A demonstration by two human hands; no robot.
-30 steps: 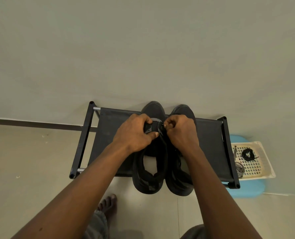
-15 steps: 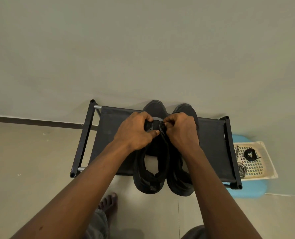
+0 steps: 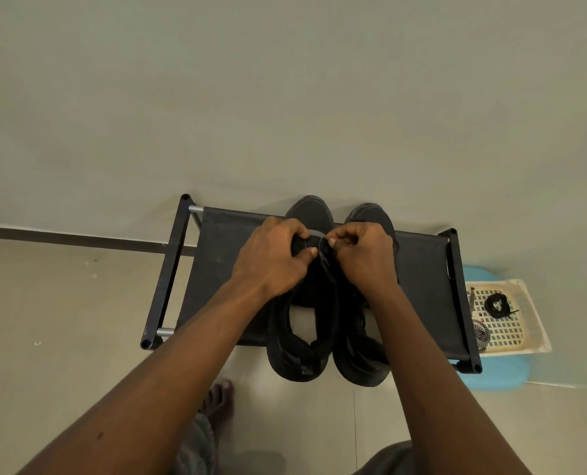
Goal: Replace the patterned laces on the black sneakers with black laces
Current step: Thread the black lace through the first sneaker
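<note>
Head view: black lace (image 3: 497, 305) in basket (image 3: 511, 350)

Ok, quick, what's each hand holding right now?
Left hand: gripping the top of the left sneaker.
Right hand: pinching what looks like a black lace there.

No writing, brand mark, number or sign can be read. The black sneakers (image 3: 307, 214) show only plain dark surfaces where they are uncovered. The white tray (image 3: 533, 346) to the right of the sneakers is too small and blurred to show any lettering.
</note>
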